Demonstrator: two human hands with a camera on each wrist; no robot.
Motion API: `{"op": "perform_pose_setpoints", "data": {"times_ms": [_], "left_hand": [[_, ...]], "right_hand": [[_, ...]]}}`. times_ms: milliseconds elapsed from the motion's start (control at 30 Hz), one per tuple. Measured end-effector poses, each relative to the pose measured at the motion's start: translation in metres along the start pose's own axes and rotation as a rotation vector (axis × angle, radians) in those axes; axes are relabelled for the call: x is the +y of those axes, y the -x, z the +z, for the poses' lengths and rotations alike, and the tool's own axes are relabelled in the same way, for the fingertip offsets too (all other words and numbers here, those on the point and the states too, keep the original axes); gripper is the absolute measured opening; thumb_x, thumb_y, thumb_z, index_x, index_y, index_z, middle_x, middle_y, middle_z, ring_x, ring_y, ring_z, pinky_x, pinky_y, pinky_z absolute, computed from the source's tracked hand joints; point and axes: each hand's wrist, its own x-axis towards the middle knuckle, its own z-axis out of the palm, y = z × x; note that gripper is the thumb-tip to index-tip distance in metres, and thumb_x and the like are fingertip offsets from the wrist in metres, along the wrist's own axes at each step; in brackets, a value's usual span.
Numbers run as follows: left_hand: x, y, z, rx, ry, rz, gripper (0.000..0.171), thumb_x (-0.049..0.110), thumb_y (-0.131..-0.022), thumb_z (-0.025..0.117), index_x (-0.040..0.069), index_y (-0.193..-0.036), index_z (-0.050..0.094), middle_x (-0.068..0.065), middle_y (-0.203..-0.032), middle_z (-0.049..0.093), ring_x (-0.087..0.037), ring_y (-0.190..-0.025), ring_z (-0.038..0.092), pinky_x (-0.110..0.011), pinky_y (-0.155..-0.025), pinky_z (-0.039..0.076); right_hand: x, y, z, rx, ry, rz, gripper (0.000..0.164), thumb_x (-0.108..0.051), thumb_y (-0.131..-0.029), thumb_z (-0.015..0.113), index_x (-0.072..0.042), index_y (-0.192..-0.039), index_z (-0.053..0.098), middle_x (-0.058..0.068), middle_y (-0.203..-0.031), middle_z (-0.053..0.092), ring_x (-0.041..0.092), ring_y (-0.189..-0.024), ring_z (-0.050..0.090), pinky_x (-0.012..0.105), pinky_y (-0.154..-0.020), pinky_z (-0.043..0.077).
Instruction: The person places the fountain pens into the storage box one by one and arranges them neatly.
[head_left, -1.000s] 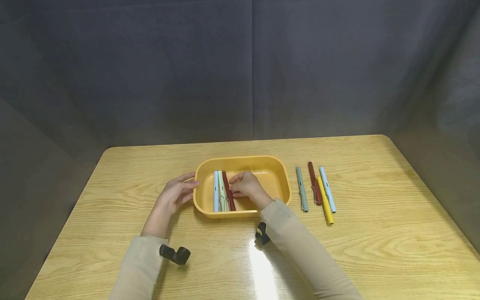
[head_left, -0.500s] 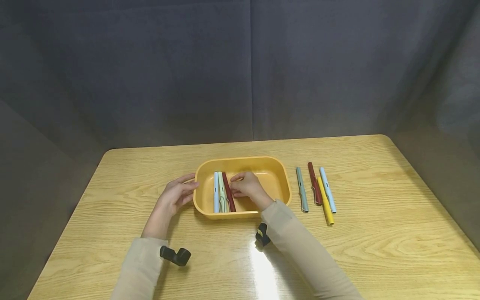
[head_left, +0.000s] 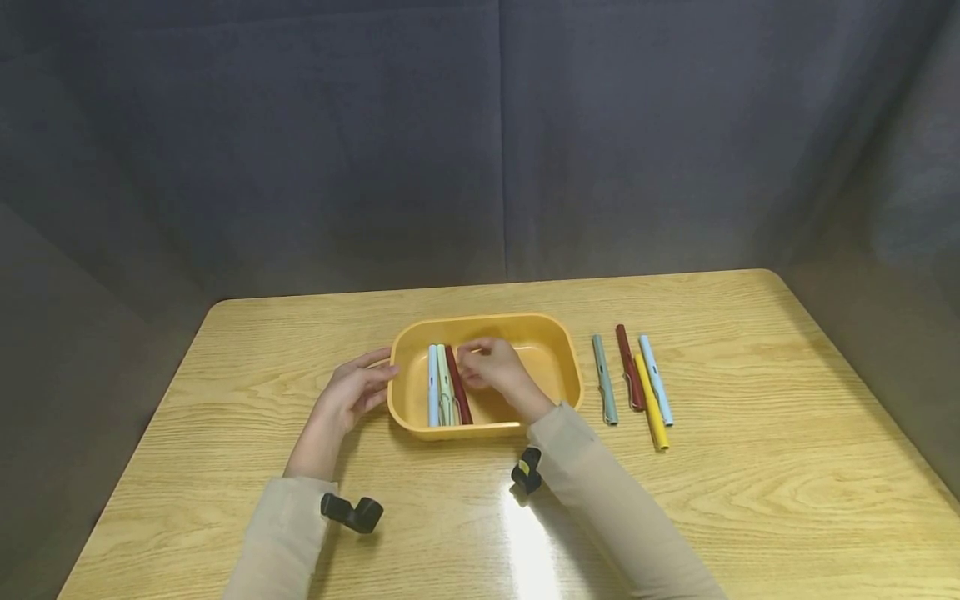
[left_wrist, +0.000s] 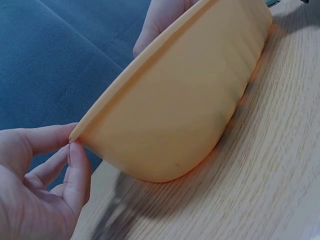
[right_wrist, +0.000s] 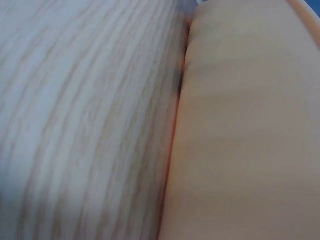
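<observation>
A yellow plastic tray (head_left: 551,367) stands on the table. My left hand (head_left: 354,390) pinches its left rim, thumb and fingertip meeting at the edge in the left wrist view. Inside, toward the left, a light blue pen (head_left: 433,387), a pale green pen (head_left: 444,379) and a dark red pen (head_left: 458,387) lie side by side, clips toward me. Just right of the red pen, over the tray floor, my right hand (head_left: 498,371) hovers with loosely bent fingers and nothing seen in them. The right wrist view catches only the tray's outer wall (right_wrist: 245,125) and the tabletop.
Right of the tray, several capped pens lie on the wooden table (head_left: 765,433): a grey-green pen (head_left: 604,379), another dark red pen (head_left: 630,367), a yellow pen (head_left: 651,400) and another light blue pen (head_left: 656,379). A dark curtain (head_left: 480,150) hangs behind.
My right hand has drawn slightly up and away from the dark red pen in the tray, which stays in place. The left hand keeps its hold on the rim.
</observation>
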Motion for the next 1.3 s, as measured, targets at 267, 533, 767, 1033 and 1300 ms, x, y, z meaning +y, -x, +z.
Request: {"op": "perform_pose_setpoints", "data": {"times_ms": [267, 533, 767, 1033, 1300], "left_hand": [[0.000, 0.001, -0.001, -0.009, 0.001, 0.005, 0.058, 0.010, -0.093, 0.060, 0.008, -0.146, 0.037, -0.017, -0.150, 0.038, 0.000, -0.084, 0.063, -0.012, -0.077, 0.054], [0.000, 0.002, 0.000, -0.015, 0.005, 0.013, 0.058, 0.009, -0.093, 0.059, 0.007, -0.147, 0.036, -0.017, -0.150, 0.038, 0.000, -0.082, 0.064, -0.012, -0.075, 0.054], [0.000, 0.001, 0.000, -0.002, 0.004, 0.006, 0.057, 0.009, -0.093, 0.059, 0.008, -0.146, 0.038, -0.016, -0.149, 0.039, 0.001, -0.080, 0.063, -0.011, -0.073, 0.054], [-0.001, 0.001, 0.000, 0.006, 0.016, -0.005, 0.057, 0.009, -0.093, 0.060, 0.009, -0.146, 0.038, -0.016, -0.149, 0.040, 0.000, -0.080, 0.063, -0.012, -0.074, 0.054], [-0.002, -0.001, 0.001, 0.003, 0.009, 0.004, 0.056, 0.010, -0.093, 0.060, 0.009, -0.145, 0.039, -0.016, -0.147, 0.042, 0.000, -0.083, 0.064, -0.013, -0.075, 0.054]], "right_hand": [[-0.002, 0.002, -0.003, 0.004, -0.069, -0.041, 0.028, -0.007, -0.092, 0.055, 0.008, -0.116, 0.060, 0.021, -0.093, 0.067, 0.012, -0.067, 0.063, 0.026, -0.067, 0.059], [-0.006, 0.004, -0.012, -0.005, -0.153, -0.032, 0.032, -0.012, -0.096, 0.056, 0.007, -0.122, 0.057, 0.010, -0.095, 0.063, 0.013, -0.076, 0.064, 0.021, -0.071, 0.059], [-0.012, 0.010, -0.034, -0.015, -0.162, -0.061, 0.037, -0.014, -0.098, 0.053, 0.009, -0.127, 0.053, 0.007, -0.096, 0.062, 0.007, -0.075, 0.063, 0.017, -0.071, 0.058], [-0.026, 0.022, -0.073, 0.001, -0.188, -0.082, 0.040, -0.015, -0.100, 0.049, 0.006, -0.133, 0.048, 0.002, -0.098, 0.058, 0.006, -0.079, 0.064, 0.015, -0.074, 0.057], [-0.028, 0.029, -0.116, 0.052, -0.223, -0.085, 0.045, -0.018, -0.100, 0.048, 0.005, -0.138, 0.042, -0.005, -0.094, 0.058, 0.001, -0.079, 0.064, 0.012, -0.076, 0.055]]}}
